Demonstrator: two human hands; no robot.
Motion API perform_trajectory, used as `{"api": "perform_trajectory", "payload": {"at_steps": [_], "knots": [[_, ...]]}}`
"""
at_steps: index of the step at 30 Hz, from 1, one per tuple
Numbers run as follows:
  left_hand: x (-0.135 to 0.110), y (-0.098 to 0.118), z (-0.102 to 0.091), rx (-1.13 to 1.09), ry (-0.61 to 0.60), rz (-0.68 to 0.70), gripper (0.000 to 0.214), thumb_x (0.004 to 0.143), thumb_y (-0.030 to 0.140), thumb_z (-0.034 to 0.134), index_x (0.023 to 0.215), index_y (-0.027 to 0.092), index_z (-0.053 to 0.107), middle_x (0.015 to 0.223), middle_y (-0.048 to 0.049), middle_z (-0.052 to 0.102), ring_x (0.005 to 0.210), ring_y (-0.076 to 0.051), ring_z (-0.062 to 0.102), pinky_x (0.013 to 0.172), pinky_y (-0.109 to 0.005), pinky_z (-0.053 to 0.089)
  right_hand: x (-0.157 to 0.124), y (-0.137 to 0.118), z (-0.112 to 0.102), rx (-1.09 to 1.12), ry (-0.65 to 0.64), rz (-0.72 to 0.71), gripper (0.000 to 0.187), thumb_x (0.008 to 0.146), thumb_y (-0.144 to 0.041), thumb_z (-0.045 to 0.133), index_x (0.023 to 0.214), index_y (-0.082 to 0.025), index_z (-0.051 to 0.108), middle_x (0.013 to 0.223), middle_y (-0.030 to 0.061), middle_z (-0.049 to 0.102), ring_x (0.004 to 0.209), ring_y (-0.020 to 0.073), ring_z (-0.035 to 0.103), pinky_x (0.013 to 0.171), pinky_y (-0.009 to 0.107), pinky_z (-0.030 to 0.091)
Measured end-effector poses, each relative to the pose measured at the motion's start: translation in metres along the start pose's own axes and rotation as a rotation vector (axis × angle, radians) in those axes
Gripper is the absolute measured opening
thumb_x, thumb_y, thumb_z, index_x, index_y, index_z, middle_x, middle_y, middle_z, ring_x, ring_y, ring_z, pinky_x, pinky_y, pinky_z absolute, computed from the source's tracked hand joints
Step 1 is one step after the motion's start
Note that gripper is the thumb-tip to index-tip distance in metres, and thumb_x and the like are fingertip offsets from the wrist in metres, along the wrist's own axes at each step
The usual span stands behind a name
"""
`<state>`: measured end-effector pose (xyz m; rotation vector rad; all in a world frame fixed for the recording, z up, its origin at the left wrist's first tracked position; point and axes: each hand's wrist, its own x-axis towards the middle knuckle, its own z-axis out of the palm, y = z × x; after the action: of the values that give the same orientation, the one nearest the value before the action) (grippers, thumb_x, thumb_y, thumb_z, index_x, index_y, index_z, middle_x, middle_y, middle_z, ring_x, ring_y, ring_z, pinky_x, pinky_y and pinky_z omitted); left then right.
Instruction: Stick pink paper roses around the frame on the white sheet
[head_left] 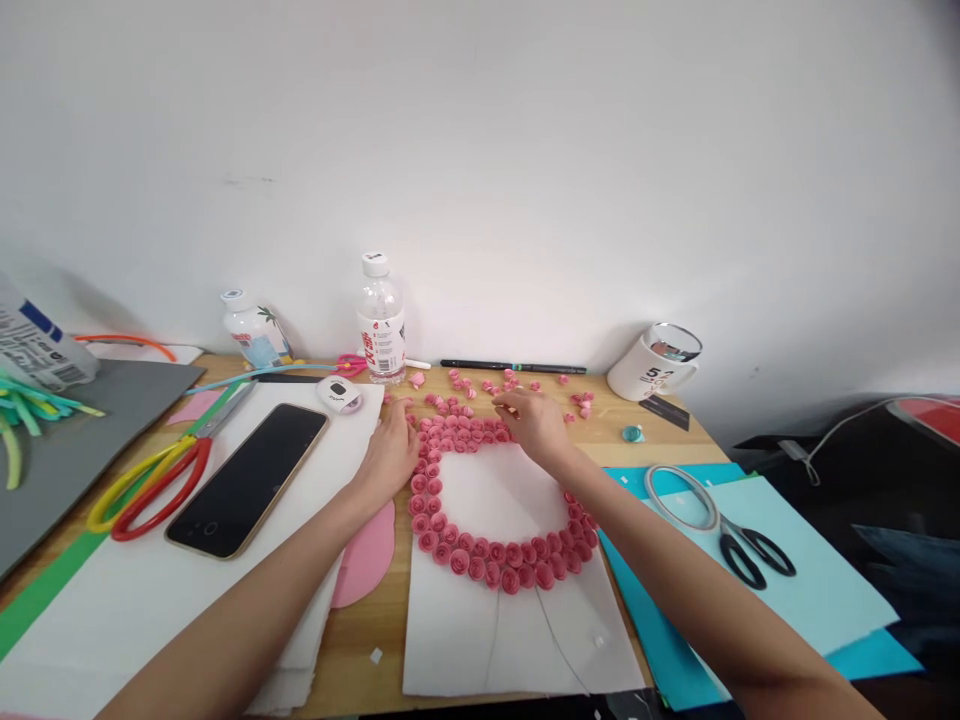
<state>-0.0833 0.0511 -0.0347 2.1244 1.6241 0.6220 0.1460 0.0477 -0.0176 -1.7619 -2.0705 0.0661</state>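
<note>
From where I stand, the pink rose ring (510, 580) lies on the white sheet (450, 640), its far edge apparently being arranged, left hand (388, 452) and right hand (536, 425) curled, whether gripping anything I can't tell, so the next move likely wants gentle placing.

A craft workspace: wooden desk (367, 630) with scissors (201, 432), coloured paper (817, 575), paper roses (510, 580)
</note>
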Motion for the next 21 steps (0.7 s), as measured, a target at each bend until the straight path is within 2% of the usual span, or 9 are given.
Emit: {"api": "perform_trajectory", "payload": {"at_steps": [5,11,13,17,21], "knots": [[0.0,-0.001,0.001,-0.006,-0.016,0.002,0.041,0.082,0.01,0.039,0.122,0.01,0.036,0.074,-0.0034,0.059,0.07,-0.022,0.061,0.068,-0.033,0.047,0.036,0.005,-0.004,-0.165,-0.149,0.155,0.024,0.085,-0.016,0.052,0.099,-0.021,0.071,0.102,0.0057,0.071,0.093,0.0195,0.064,0.074,0.025,0.043],[-0.001,0.001,0.0,-0.019,-0.027,-0.017,0.042,0.081,0.009,0.04,0.123,0.01,0.036,0.079,-0.0055,0.061,0.074,-0.023,0.062,0.071,-0.036,0.049,0.057,0.001,0.005,-0.237,-0.182,0.186,0.029,0.085,-0.03,0.056,0.11,-0.022,0.068,0.099,0.0111,0.07,0.093,0.0249,0.063,0.071,0.03,0.044],[-0.002,0.001,0.0,-0.018,-0.02,-0.009,0.041,0.081,0.009,0.039,0.122,0.011,0.036,0.079,-0.005,0.061,0.073,-0.022,0.062,0.072,-0.036,0.049,0.059,-0.001,0.01,-0.258,-0.18,0.184,0.027,0.084,-0.029,0.057,0.107,-0.023,0.069,0.095,0.0123,0.07,0.092,0.0259,0.063,0.068,0.03,0.043],[-0.003,0.001,0.0,-0.017,-0.015,-0.002,0.041,0.082,0.008,0.038,0.123,0.012,0.036,0.079,-0.0047,0.061,0.073,-0.022,0.062,0.073,-0.035,0.049,0.061,-0.002,0.019,-0.266,-0.166,0.165,0.019,0.082,-0.021,0.055,0.09,-0.021,0.073,0.083,0.0124,0.07,0.086,0.0258,0.063,0.062,0.029,0.041],[-0.003,0.002,-0.001,-0.021,-0.015,-0.023,0.04,0.082,0.009,0.039,0.122,0.012,0.038,0.078,-0.005,0.061,0.072,-0.022,0.062,0.071,-0.036,0.049,0.056,-0.003,0.013,-0.238,-0.12,0.124,0.018,0.081,-0.018,0.055,0.089,-0.02,0.071,0.087,0.0105,0.071,0.087,0.0235,0.062,0.063,0.027,0.041]]}}
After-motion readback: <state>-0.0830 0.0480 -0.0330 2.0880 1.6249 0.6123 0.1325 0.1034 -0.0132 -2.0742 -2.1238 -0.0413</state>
